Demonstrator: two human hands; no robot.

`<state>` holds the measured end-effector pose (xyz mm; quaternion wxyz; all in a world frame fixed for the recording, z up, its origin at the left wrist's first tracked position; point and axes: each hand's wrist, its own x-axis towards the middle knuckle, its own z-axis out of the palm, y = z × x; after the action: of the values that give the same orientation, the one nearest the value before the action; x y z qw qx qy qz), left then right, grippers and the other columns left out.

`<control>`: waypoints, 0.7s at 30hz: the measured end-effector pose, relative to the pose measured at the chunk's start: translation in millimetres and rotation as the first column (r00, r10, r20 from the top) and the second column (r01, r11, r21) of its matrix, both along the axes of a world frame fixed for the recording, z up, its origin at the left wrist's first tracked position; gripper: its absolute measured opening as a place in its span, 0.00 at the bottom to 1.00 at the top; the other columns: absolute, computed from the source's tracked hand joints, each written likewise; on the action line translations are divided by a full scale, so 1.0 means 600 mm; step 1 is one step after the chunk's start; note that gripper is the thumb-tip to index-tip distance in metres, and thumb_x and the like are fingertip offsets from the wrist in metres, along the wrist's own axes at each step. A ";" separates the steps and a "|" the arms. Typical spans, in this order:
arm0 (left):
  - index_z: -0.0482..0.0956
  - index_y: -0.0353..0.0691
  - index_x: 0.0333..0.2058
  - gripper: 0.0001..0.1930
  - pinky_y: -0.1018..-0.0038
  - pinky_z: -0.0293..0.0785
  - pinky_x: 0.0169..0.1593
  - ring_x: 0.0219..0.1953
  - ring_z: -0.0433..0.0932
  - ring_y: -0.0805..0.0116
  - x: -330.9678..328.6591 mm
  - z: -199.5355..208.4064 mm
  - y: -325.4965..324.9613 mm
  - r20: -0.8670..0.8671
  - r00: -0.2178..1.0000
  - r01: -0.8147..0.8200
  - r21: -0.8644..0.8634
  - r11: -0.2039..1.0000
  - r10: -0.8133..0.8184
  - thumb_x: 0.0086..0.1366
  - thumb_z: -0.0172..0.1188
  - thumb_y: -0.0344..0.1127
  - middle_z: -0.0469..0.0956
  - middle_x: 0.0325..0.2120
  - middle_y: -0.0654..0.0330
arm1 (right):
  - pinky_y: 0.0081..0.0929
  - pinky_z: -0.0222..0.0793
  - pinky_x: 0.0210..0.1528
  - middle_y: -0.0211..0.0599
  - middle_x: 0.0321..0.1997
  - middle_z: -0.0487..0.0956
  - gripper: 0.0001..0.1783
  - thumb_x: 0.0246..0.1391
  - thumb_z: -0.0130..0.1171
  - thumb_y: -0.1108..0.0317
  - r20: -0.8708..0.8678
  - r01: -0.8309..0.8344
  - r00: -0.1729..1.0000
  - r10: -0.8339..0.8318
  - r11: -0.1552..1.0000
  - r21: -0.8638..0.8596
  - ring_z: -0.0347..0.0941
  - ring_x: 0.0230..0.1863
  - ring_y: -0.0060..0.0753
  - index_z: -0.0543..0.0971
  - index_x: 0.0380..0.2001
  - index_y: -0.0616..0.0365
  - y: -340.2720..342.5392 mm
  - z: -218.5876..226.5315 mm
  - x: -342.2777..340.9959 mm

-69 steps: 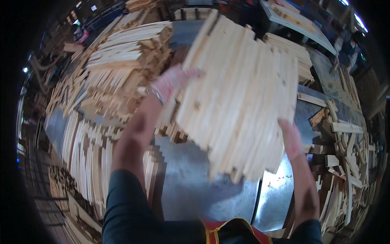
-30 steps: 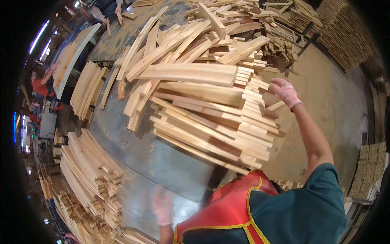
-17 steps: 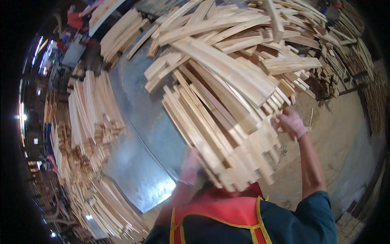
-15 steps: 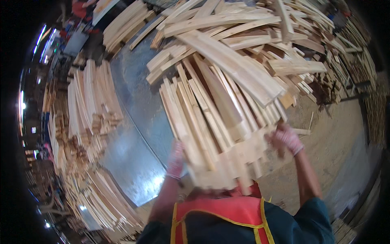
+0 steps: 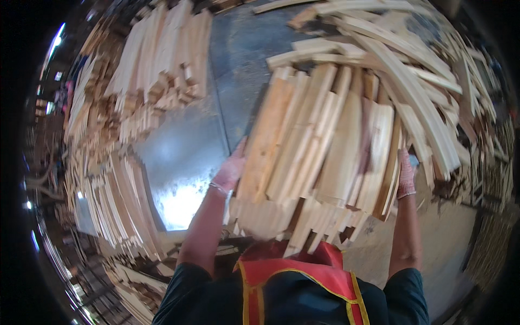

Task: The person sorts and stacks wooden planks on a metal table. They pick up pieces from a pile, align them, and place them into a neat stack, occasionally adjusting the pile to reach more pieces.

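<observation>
A thick stack of pale wooden slats (image 5: 309, 146) lies in front of me, its uneven near ends by my red apron. My left hand (image 5: 232, 168), in a pinkish knit glove, presses on the left side of this stack, fingers pointing away from me. On the right side, my right hand (image 5: 406, 173) in a matching glove is closed against the outer slats, its fingertips partly hidden by the wood. The stack is gripped between both hands. Some slats at its right lean at an angle.
Loose curved boards (image 5: 401, 59) pile up beyond and to the right. A grey metal tabletop (image 5: 184, 146) runs along the left, bearing a stack of boards (image 5: 162, 49). More slats (image 5: 119, 200) stand stacked at the lower left. Bundled thin sticks (image 5: 487, 249) are at far right.
My right hand has come in against the stack's right side, and my left hand lies farther along its left side. The view has turned, and the stack now points more straight ahead.
</observation>
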<state>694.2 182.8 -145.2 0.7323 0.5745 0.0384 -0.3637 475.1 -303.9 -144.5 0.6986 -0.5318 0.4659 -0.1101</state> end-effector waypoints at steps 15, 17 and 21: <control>0.65 0.38 0.70 0.38 0.63 0.66 0.69 0.66 0.71 0.61 -0.051 0.005 0.345 0.252 0.891 0.164 0.597 0.786 -0.377 0.65 0.67 0.43 0.74 0.65 0.49 | 0.42 0.76 0.62 0.37 0.56 0.79 0.35 0.60 0.66 0.45 0.177 -0.249 0.960 0.216 0.950 0.189 0.78 0.56 0.40 0.73 0.62 0.55 0.297 -0.024 0.065; 0.64 0.39 0.71 0.38 0.65 0.69 0.68 0.64 0.74 0.63 -0.079 0.027 0.422 0.171 0.970 0.095 0.393 0.914 -0.174 0.66 0.68 0.40 0.74 0.65 0.51 | 0.45 0.76 0.61 0.38 0.54 0.80 0.36 0.57 0.68 0.46 0.156 -0.277 0.958 0.240 0.915 0.294 0.78 0.54 0.41 0.73 0.62 0.55 0.390 -0.007 0.086; 0.62 0.37 0.72 0.41 0.69 0.71 0.67 0.62 0.74 0.68 -0.154 0.038 0.599 0.036 0.995 -0.097 0.294 0.951 0.090 0.65 0.72 0.37 0.74 0.63 0.57 | 0.43 0.80 0.56 0.40 0.52 0.78 0.32 0.55 0.68 0.56 0.139 -0.413 0.911 0.389 0.853 0.317 0.78 0.52 0.39 0.73 0.60 0.56 0.569 0.015 0.137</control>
<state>601.9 542.5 -122.6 0.6549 0.6791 0.1114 -0.3124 557.2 37.7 -135.2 0.8031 -0.4843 0.3318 0.1015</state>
